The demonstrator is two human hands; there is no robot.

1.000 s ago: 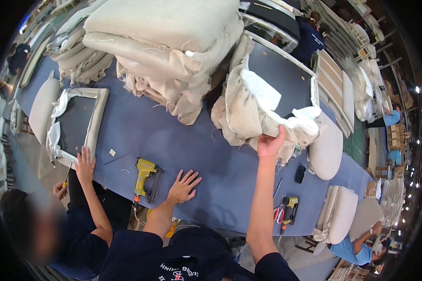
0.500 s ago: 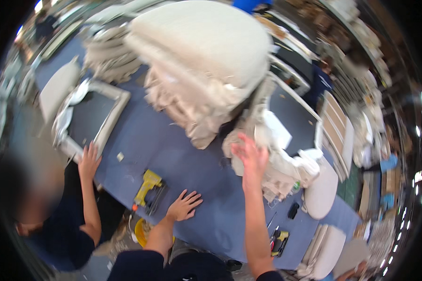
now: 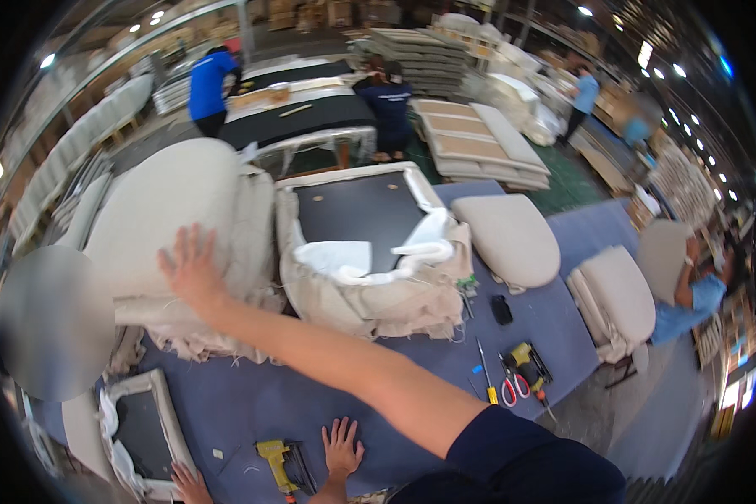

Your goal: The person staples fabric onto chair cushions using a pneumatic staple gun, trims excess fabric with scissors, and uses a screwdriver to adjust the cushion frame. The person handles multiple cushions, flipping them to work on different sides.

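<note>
My right hand (image 3: 195, 275), fingers spread, is stretched across to the left over a tall stack of cream upholstered cushions (image 3: 176, 193); whether it touches the fabric I cannot tell. Loose cloth hangs from the stack's lower edge. My left hand (image 3: 341, 448) lies flat on the blue-grey table (image 3: 252, 395) near its front edge. Just left of it rests a yellow staple gun (image 3: 275, 464). Right of the stack, several fabric-covered pieces are piled, topped by a frame (image 3: 361, 223) with a black backing and white padding.
A co-worker's hand (image 3: 190, 485) touches a smaller padded frame (image 3: 164, 420) at the lower left. Scissors (image 3: 514, 388), a screwdriver (image 3: 485, 370), a second staple gun (image 3: 527, 363) and a black object (image 3: 501, 310) lie right. Rounded cushions (image 3: 512, 239) sit beyond them. Other people work farther off.
The view has swung to the right and up, so the far workbenches now show. My right hand has gone from the cloth-covered pile to the cushion stack. My left hand stays on the table.
</note>
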